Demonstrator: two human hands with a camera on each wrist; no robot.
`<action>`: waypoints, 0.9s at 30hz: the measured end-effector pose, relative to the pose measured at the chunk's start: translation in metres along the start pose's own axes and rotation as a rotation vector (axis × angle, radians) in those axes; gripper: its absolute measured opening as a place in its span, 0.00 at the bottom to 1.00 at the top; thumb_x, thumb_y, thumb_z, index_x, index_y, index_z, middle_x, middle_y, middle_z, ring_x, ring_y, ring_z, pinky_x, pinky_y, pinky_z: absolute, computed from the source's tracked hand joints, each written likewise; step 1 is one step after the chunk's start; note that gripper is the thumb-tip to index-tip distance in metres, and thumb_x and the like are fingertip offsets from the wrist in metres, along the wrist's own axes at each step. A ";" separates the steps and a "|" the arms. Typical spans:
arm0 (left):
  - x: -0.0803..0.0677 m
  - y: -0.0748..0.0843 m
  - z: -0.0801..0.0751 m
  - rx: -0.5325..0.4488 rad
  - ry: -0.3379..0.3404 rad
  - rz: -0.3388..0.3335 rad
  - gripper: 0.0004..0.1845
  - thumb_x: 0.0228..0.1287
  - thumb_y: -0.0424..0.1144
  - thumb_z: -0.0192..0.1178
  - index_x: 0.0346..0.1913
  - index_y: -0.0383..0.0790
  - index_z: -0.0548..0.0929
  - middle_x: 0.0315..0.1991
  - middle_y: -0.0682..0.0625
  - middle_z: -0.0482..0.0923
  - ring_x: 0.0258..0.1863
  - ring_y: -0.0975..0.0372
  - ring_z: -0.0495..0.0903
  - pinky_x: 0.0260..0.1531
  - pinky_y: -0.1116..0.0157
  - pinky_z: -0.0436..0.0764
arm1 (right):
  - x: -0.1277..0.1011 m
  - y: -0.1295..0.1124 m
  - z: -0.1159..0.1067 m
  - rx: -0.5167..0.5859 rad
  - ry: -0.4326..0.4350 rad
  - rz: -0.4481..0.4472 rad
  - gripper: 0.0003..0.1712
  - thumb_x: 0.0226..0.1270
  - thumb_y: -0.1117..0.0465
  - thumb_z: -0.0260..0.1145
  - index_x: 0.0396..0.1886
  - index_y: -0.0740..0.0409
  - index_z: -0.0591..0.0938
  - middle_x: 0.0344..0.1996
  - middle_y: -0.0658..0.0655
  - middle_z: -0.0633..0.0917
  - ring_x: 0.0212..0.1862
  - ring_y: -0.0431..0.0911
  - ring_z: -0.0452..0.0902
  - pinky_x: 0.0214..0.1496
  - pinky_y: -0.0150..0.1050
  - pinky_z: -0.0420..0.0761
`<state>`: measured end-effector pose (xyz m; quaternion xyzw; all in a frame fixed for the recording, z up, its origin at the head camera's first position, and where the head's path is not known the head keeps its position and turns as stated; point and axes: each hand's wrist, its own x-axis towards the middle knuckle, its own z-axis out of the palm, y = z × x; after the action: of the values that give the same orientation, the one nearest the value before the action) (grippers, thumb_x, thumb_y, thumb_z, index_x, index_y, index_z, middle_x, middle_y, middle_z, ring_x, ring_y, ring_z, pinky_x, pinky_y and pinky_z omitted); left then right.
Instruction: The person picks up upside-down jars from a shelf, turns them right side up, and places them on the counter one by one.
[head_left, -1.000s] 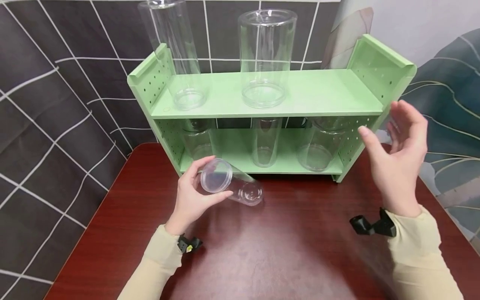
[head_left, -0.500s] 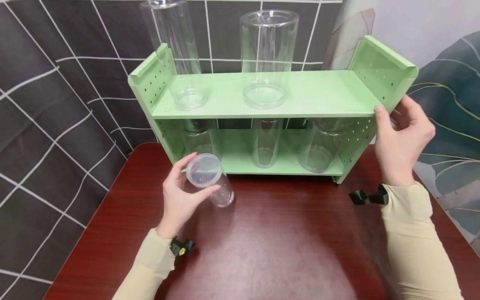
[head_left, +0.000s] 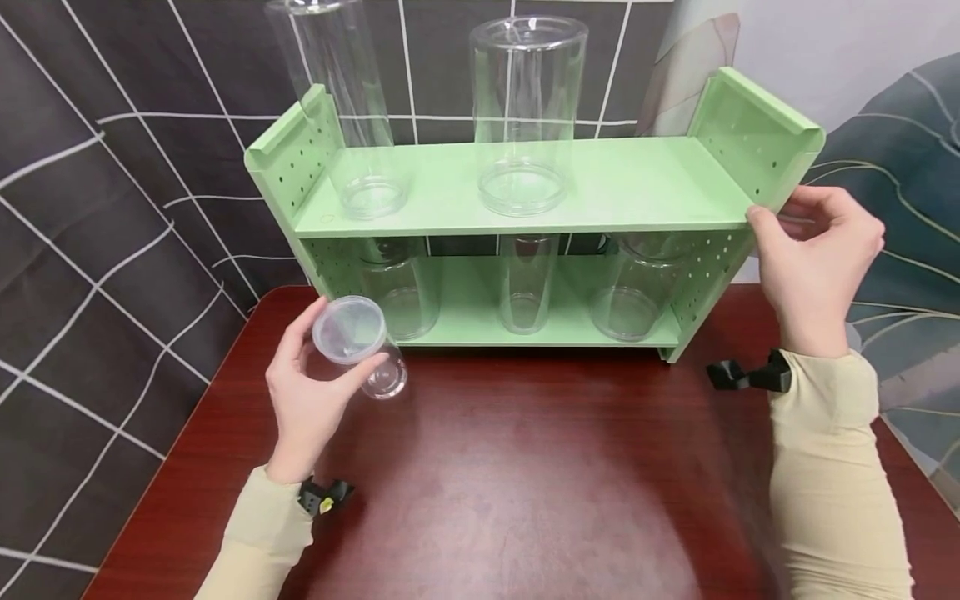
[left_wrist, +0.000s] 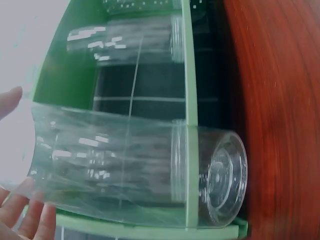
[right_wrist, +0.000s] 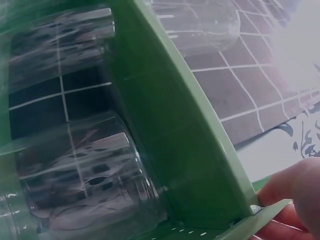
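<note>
Between eight and nine o'clock, a clear jar (head_left: 351,330) is gripped in front of the green rack (head_left: 645,179) between thumb and fingers of the left hand (head_left: 306,402). Near three o'clock, the rack's right side is grasped by the right hand (head_left: 819,271). On top, a tall container (head_left: 356,125) is placed at eleven, a wide container (head_left: 528,108) just past twelve. The rack is supported by a red-brown table (head_left: 517,467).

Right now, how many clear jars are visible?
6: tall jar and wide jar on upper shelf; left jar, middle jar and right jar on lower shelf; held jar in left hand. Others may be hidden.
</note>
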<state>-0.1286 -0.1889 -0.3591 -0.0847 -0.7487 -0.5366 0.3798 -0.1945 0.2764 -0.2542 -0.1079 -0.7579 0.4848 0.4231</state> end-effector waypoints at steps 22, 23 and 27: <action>0.029 -0.019 -0.049 0.122 0.215 -0.168 0.43 0.46 0.24 0.78 0.70 0.39 0.75 0.62 0.47 0.78 0.59 0.61 0.76 0.59 0.68 0.76 | -0.001 -0.008 -0.003 0.041 -0.054 0.042 0.14 0.60 0.64 0.69 0.47 0.51 0.87 0.40 0.45 0.83 0.38 0.34 0.80 0.42 0.27 0.77; 0.031 -0.028 -0.050 0.122 0.217 -0.172 0.43 0.46 0.24 0.79 0.70 0.39 0.75 0.63 0.48 0.78 0.59 0.61 0.76 0.60 0.67 0.75 | -0.001 -0.008 -0.003 0.040 -0.054 0.045 0.14 0.60 0.64 0.69 0.47 0.51 0.87 0.40 0.45 0.83 0.38 0.34 0.80 0.42 0.27 0.77; 0.039 -0.052 -0.051 0.102 0.235 -0.209 0.44 0.46 0.26 0.80 0.70 0.41 0.75 0.63 0.50 0.77 0.60 0.61 0.74 0.63 0.66 0.74 | 0.000 -0.008 -0.002 0.037 -0.061 0.039 0.15 0.61 0.63 0.69 0.48 0.51 0.88 0.40 0.44 0.83 0.38 0.34 0.79 0.43 0.27 0.77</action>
<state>-0.1588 -0.2657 -0.3648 0.0765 -0.7301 -0.5407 0.4108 -0.1906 0.2736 -0.2474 -0.0999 -0.7589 0.5100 0.3924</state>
